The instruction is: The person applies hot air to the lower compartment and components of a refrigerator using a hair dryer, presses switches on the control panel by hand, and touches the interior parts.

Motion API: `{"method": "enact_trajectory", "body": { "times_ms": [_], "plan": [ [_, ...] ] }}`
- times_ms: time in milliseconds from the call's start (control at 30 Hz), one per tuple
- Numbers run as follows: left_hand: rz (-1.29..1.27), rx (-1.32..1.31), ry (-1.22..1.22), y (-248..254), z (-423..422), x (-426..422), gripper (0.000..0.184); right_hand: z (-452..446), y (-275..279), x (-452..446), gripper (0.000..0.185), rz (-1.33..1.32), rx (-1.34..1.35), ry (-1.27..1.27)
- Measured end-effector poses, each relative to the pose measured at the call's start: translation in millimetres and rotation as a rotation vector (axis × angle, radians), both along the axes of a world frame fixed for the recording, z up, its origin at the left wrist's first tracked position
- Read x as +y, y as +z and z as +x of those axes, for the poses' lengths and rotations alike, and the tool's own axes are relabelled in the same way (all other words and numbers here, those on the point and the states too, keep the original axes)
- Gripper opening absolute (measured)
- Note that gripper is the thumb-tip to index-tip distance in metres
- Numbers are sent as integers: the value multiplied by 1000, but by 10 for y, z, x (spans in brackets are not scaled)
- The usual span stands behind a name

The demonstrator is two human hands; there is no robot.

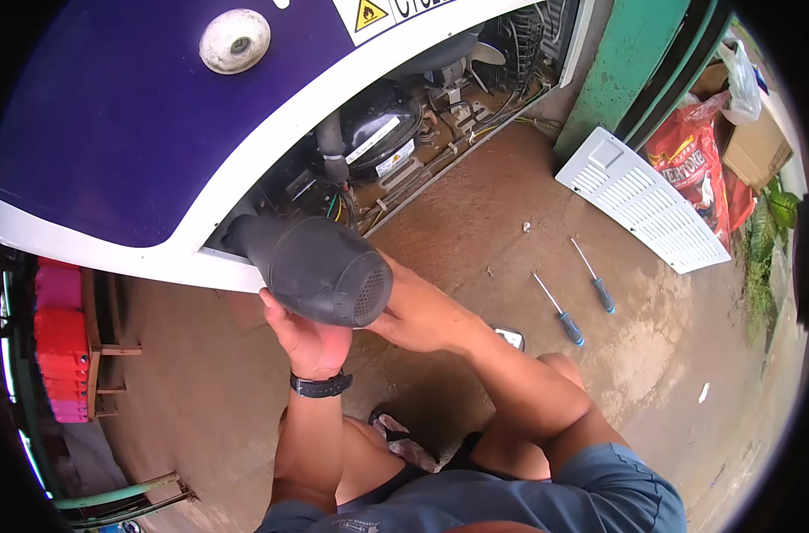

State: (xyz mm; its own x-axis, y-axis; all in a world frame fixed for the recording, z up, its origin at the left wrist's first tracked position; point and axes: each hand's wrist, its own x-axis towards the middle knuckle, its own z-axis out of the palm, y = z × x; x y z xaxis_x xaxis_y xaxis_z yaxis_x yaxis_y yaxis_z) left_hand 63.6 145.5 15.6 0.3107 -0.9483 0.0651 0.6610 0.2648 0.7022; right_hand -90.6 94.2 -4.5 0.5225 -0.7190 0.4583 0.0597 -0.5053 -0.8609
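A black blower shaped like a hair dryer (311, 266) points its nozzle into the open lower compartment of a purple and white appliance (182, 133). My left hand (311, 342) supports the blower from below, with the thumb up at its side and a black watch on the wrist. My right hand (418, 306) is at the blower's rear right side, its fingers mostly hidden behind the body. Inside the compartment, a black compressor (378, 124) sits among pipes and wires, with a fan (486, 55) farther back.
A white vented panel (640, 200) lies on the floor at the right. Two blue-handled screwdrivers (571, 329) (604, 296) lie nearer. Bags and cardboard (758, 147) are piled far right. Red and pink stacked items (63, 355) stand at the left, beside a green metal frame (120, 493).
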Motion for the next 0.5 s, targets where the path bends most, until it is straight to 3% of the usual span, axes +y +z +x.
{"method": "enact_trajectory", "body": {
  "times_ms": [67, 100, 167, 200, 233, 300, 367, 400, 433, 500],
  "plan": [
    [-1, 6, -17, 3, -8, -7, 68, -350, 194, -238, 39, 136, 175, 250],
    [-9, 47, -44, -6, -6, -5, 68, -557, 205, -437, 43, 144, 207, 239],
    [-27, 95, -83, -33, -1, -31, 68, -808, 118, -856, 35, 235, 10, -355],
    [-16, 96, -76, -59, 6, -23, 68, -895, 61, -1159, 36, 110, -18, -738],
    [-11, 95, -72, -61, 7, -28, 68, -985, -11, -1469, 43, -87, 78, -958],
    [-26, 82, -101, -30, 1, -25, 68, -1054, 96, -1806, 61, -359, 322, -1020],
    [-26, 76, -125, -31, -5, -20, 68, -1044, 135, -1982, 67, -427, 404, -971],
    [-43, 69, -136, -41, -7, -24, 69, -1031, 138, -2008, 68, -331, 452, -932],
    [-62, 63, -147, -45, -8, -31, 69, -1023, 127, -2024, 68, -330, 538, -916],
    [-53, 62, -158, -35, -31, -26, 70, -1088, 111, -1912, 47, -235, 708, -979]
  ]
}}
